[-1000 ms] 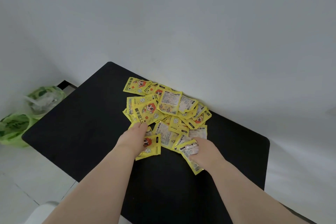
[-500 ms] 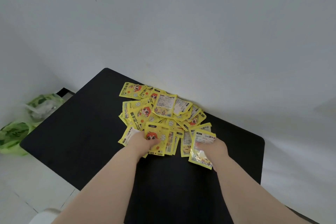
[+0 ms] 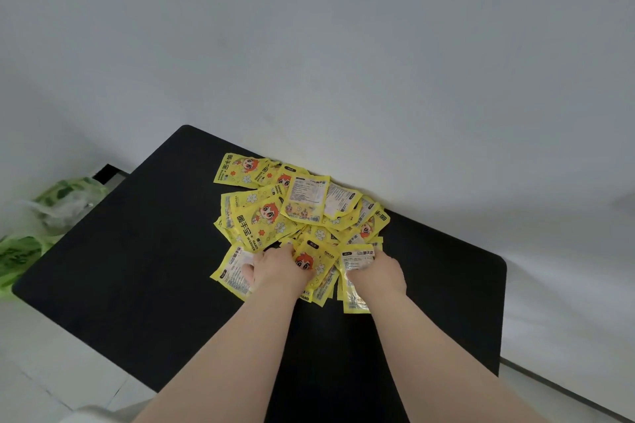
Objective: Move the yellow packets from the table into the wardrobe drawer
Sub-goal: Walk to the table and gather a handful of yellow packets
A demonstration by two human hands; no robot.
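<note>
A heap of several yellow packets [image 3: 295, 206] with a cartoon face lies on the black table [image 3: 144, 251], against the white wall. My left hand [image 3: 278, 268] is at the heap's near edge, fingers closed around a few yellow packets [image 3: 316, 261]. My right hand [image 3: 378, 273] grips a packet [image 3: 355, 299] with its white label side up, its lower end hanging below the hand. No wardrobe or drawer is in view.
Green and white plastic bags [image 3: 51, 206] lie on the pale floor left of the table. A white wall [image 3: 343, 62] runs right behind the heap. The table's near right edge drops to the floor [image 3: 549, 336].
Both hands have gathered packets from the near edge of the heap and closed on them. The left hand slid right onto a packet with the face side up; the view rose slightly.
</note>
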